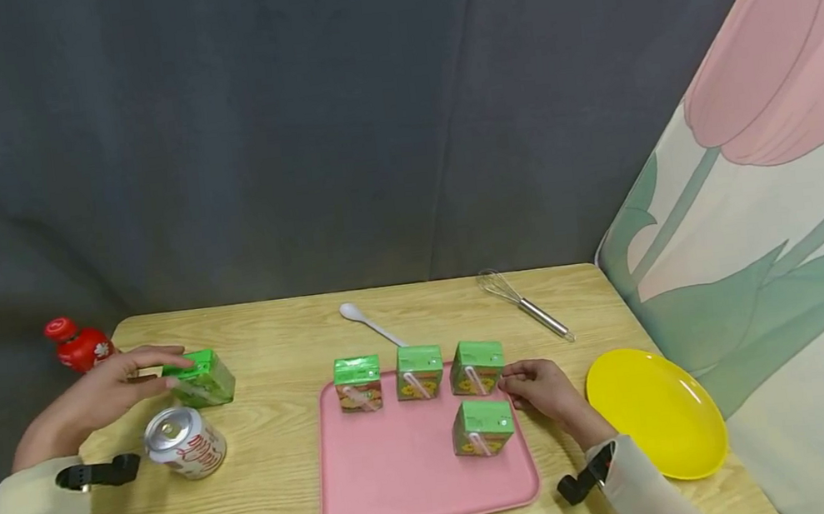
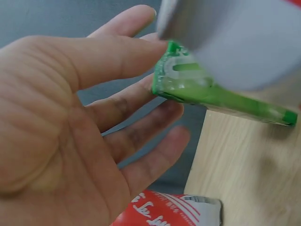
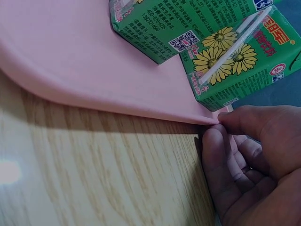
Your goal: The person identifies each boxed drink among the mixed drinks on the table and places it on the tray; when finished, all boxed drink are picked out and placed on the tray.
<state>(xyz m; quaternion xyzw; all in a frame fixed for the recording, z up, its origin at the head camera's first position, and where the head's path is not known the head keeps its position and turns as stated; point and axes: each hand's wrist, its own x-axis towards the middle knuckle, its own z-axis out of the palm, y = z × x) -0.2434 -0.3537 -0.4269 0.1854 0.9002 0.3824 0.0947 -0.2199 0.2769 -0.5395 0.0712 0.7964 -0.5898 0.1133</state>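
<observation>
My left hand [image 1: 113,389] reaches over a green drink carton [image 1: 202,379] at the table's left side. Its fingers are loosely extended around the carton's near end; whether they touch it is hard to tell. A white can with red script [image 1: 189,444] stands just below this hand. My right hand [image 1: 543,394] pinches the right rim of a pink tray [image 1: 397,476] between thumb and finger, clearly seen in the right wrist view. On the tray stand several drink cartons with straws, including a green carton [image 3: 235,59] beside the right thumb.
A red bottle [image 1: 82,346] stands behind my left hand. Behind the tray lie a white spoon [image 1: 369,322] and a whisk [image 1: 530,307]. A yellow plate [image 1: 658,415] is at the right. Dark cloth [image 1: 294,135] hangs along the table's back edge.
</observation>
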